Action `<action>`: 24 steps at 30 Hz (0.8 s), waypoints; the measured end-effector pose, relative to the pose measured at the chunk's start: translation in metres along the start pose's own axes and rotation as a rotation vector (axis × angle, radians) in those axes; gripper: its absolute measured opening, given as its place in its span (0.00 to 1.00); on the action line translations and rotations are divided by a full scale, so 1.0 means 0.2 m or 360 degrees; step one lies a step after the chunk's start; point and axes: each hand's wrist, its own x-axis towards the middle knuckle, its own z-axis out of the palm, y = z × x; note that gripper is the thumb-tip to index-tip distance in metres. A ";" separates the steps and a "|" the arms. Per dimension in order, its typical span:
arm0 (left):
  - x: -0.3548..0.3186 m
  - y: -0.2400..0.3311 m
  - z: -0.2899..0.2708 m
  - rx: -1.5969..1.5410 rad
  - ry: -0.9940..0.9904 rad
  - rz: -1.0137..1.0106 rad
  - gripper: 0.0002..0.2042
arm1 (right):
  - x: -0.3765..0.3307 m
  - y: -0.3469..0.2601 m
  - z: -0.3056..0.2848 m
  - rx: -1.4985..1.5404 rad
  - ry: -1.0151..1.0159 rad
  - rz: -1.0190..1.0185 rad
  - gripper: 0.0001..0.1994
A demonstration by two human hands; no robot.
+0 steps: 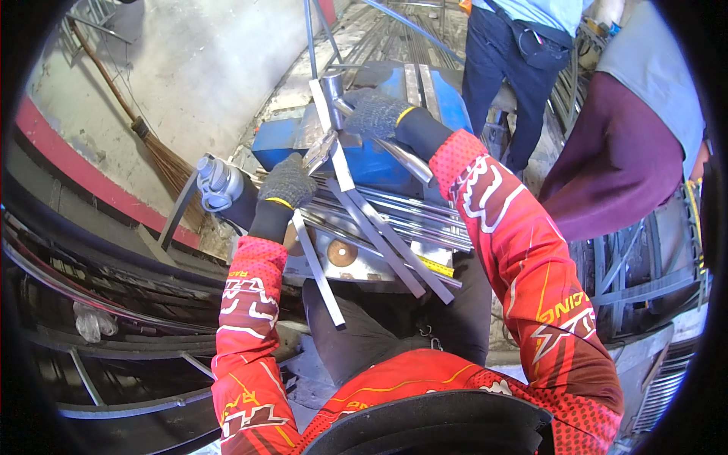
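Hands gloved. Left hand (pixel 288 182) grips flat metal strip (pixel 317 277) over blue machine (pixel 379 163). Right hand (pixel 375 114) closed on upper metal bar (pixel 334 136). Steel rods (pixel 409 216) piled beneath. Broom (pixel 155 152) against wall.

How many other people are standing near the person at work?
2, both only partly in view. One person in dark blue trousers stands beyond the blue machine at top centre; another in a maroon garment stands at the right. Others may be out of frame.

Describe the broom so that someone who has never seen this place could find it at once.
Start at the pale concrete wall at upper left, above the red strip. The broom leans there, left of the blue machine. Unlike the shiny metal bars nearby, it has a thin brown stick and splayed straw bristles.
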 end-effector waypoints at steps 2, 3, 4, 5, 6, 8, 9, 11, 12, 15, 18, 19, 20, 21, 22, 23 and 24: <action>0.01 0.03 0.00 -0.0011 0.0027 -0.0008 0.17 | 0.02 0.11 0.03 -0.0139 0.0277 -0.0260 0.16; 0.02 0.05 0.00 -0.0020 0.0029 -0.0010 0.17 | 0.02 0.15 0.04 -0.0208 0.0409 -0.0381 0.16; 0.01 0.00 0.00 0.0003 0.0042 -0.0036 0.18 | -0.05 0.05 0.04 0.0084 0.0263 -0.0196 0.21; 0.00 0.00 0.00 0.0006 0.0036 -0.0057 0.18 | -0.15 -0.06 0.02 0.0171 0.0229 -0.0118 0.22; 0.00 0.00 -0.01 0.0010 0.0026 -0.0070 0.18 | -0.25 -0.15 0.00 0.0260 0.0202 -0.0032 0.22; 0.00 0.01 -0.03 0.0037 0.0018 -0.0047 0.19 | -0.30 -0.17 -0.02 0.0286 0.0355 -0.0156 0.23; -0.01 0.05 -0.05 0.0036 0.0005 -0.0058 0.19 | -0.30 -0.15 -0.03 0.0218 0.0526 -0.0362 0.23; -0.04 0.11 -0.09 0.0051 -0.0038 -0.0086 0.20 | -0.27 -0.13 -0.06 0.0132 0.0842 -0.0723 0.23; -0.05 0.11 -0.10 0.0058 -0.0040 -0.0123 0.20 | -0.23 -0.16 -0.09 0.0119 0.0983 -0.0891 0.23; -0.04 0.07 -0.10 0.0118 -0.0070 -0.0150 0.21 | -0.26 -0.30 -0.15 -0.0031 0.1178 -0.0927 0.23; 0.01 0.03 -0.05 0.0137 0.0017 -0.0099 0.21 | -0.22 -0.22 -0.10 -0.0440 0.1049 -0.0935 0.24; 0.03 0.03 -0.03 0.0144 0.0021 -0.0074 0.21 | -0.21 -0.16 -0.02 -0.0694 0.0939 -0.0778 0.25; 0.01 0.05 -0.04 0.0150 0.0018 -0.0090 0.21 | -0.19 -0.09 0.07 -0.0944 0.0810 -0.0646 0.25; -0.02 0.06 -0.05 0.0128 -0.0005 -0.0091 0.21 | -0.18 -0.04 0.16 -0.0847 0.0693 -0.0522 0.24; -0.04 0.07 -0.06 0.0110 -0.0019 -0.0085 0.21 | -0.16 0.02 0.27 -0.0755 0.0581 -0.0390 0.24; -0.04 0.08 -0.10 0.0097 -0.0018 -0.0060 0.21 | -0.14 0.06 0.29 -0.0248 0.0532 -0.0426 0.23; -0.01 0.10 -0.11 0.0134 0.0020 -0.0094 0.21 | -0.14 0.01 0.21 -0.0223 0.0531 -0.0443 0.23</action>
